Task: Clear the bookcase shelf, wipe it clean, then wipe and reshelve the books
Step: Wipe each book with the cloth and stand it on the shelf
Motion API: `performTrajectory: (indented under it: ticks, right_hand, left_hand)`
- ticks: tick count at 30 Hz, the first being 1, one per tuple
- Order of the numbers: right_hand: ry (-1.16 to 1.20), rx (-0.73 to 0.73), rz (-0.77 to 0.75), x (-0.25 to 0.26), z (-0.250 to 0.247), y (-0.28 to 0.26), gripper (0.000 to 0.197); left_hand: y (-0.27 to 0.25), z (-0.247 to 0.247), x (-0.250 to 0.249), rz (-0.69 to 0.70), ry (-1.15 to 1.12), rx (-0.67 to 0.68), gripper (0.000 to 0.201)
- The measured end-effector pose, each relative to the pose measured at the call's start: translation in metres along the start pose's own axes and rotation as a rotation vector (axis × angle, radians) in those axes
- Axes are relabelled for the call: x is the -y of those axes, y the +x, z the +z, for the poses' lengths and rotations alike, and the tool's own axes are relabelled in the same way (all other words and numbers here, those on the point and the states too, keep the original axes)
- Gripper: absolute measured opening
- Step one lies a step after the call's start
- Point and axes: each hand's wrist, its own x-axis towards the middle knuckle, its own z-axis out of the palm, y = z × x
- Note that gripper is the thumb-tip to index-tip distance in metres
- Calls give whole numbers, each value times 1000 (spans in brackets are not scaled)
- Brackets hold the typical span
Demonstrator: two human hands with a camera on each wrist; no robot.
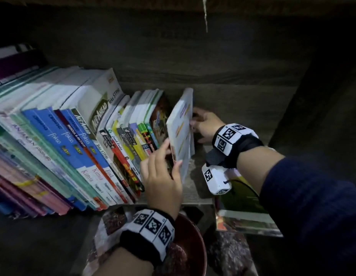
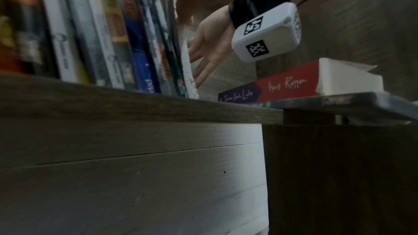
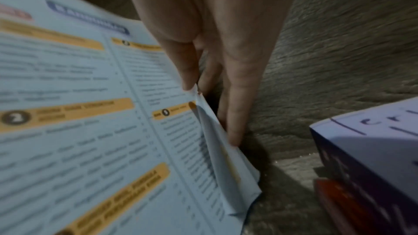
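The left hand (image 1: 163, 172) pinches the near edge of a thin white workbook (image 1: 181, 132), thumb on its outer cover and fingers behind. The right hand (image 1: 206, 124) lies against the book's far side, fingers fairly straight and pressing the cover at its back edge, where a page corner is folded. The workbook stands almost upright at the right end of the row of books (image 1: 73, 136) on the bookcase shelf (image 1: 195, 188), with bare shelf to its right.

This looks like reshelving, though it could equally be a book coming off. The next move calls for pushing it flush against its neighbours without creasing that corner further.

Counted: two hands and one workbook in hand. The row is too blurred to count. Two stacked books (image 2: 291, 85) lie flat at the right.
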Motion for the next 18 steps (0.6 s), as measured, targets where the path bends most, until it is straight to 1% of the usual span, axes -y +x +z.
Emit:
performTrajectory:
  ticks: [2, 4, 6, 9, 11, 13, 14, 15, 16, 17, 18]
  right_hand:
    - [-25, 90, 27, -8, 7, 1, 61]
    - [-33, 143, 20, -14, 13, 1, 73]
    - [-58, 142, 36, -18, 16, -3, 80]
    - [-87, 42, 61, -25, 11, -8, 70]
    - [-67, -33, 60, -29, -3, -14, 61]
    - [-81, -113, 42, -31, -25, -26, 47]
    - [-112, -155, 41, -33, -38, -32, 38]
    - [-143, -194, 62, -34, -51, -40, 30]
    - [-162, -239, 78, -38, -64, -49, 24]
    - [-204, -284, 103, -41, -76, -58, 21]
    - [-254, -326, 117, -47, -88, -66, 19]
  left_hand:
    - [-3, -1, 8, -34, 76, 11, 68]
    - [-4, 0, 12, -53, 103, 9, 70]
    - [-3, 0, 13, -41, 103, -4, 68]
    - [0, -1, 14, 19, 96, -31, 60]
    - [5, 0, 10, 97, 73, -45, 49]
    - [13, 1, -1, 154, 8, -29, 37]
    - [18, 3, -8, 172, -36, 11, 33]
    - [22, 6, -15, 173, -84, 78, 29]
    - [28, 9, -23, 143, -138, 172, 25]
    - [32, 14, -29, 79, -197, 278, 22]
    - [36, 19, -36, -14, -256, 378, 20]
